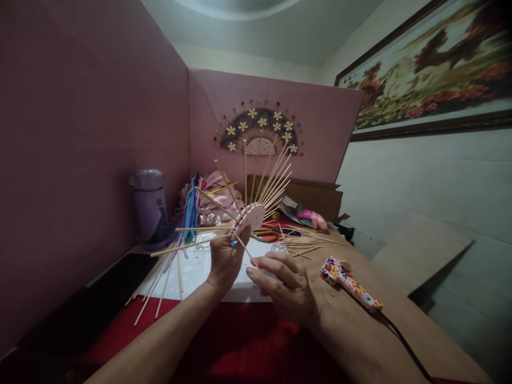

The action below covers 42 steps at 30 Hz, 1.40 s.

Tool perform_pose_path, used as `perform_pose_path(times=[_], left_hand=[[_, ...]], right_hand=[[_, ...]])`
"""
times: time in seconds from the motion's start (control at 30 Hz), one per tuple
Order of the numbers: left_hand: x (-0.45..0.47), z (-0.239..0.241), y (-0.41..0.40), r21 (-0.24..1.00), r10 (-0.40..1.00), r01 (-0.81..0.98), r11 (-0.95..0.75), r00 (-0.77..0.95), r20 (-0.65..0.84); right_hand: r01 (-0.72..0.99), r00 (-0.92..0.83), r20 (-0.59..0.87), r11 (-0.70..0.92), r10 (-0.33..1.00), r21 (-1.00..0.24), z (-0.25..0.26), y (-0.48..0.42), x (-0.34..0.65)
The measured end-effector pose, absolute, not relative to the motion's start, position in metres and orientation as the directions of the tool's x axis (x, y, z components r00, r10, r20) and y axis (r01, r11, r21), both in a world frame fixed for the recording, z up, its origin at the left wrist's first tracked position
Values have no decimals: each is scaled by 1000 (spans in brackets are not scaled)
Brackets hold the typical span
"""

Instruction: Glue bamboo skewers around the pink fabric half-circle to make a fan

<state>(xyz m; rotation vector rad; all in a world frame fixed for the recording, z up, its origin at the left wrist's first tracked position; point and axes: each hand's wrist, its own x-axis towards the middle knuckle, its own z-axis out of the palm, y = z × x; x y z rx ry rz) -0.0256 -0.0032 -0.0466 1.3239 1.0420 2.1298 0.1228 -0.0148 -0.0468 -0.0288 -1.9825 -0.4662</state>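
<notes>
My left hand point(224, 257) is closed on a white half-round piece point(251, 217) with several thin wooden sticks point(272, 180) fanning out from it, held upright above the table. My right hand point(282, 285) sits just to its right, fingers curled, pinching the lower end of one stick point(245, 246) that points up toward the white piece. A patterned glue gun point(350, 282) lies on the brown table to the right of my right hand, its black cord trailing toward me.
A finished fan decoration with white flowers point(259, 130) hangs on the pink partition. Loose sticks point(160, 277) lie on white paper point(200, 266). A lilac jar point(150, 208) stands at left, a cardboard box point(316, 197) behind, a red cloth point(240, 336) in front.
</notes>
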Motion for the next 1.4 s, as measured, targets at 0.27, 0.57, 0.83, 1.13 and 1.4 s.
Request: perform_pose_path(times=[0.27, 0.57, 0.83, 1.13, 1.4], left_hand=[[-26, -46, -4, 767, 668, 106, -632, -426, 610], [-27, -51, 2, 763, 667, 150, -629, -400, 628], [-26, -49, -5, 765, 674, 212, -608, -371, 639], [-28, -48, -5, 770, 655, 260, -583, -411, 634], [-28, -48, -3, 789, 686, 200, -581, -402, 607]], right_hand=[[215, -440, 884, 937, -160, 277, -48, -12, 124], [195, -414, 901, 954, -131, 228, -49, -10, 125], [185, -367, 927, 970, -79, 155, -49, -11, 128], [135, -353, 934, 985, -56, 110, -51, -10, 130], [119, -417, 906, 983, -79, 140, -48, -10, 127]])
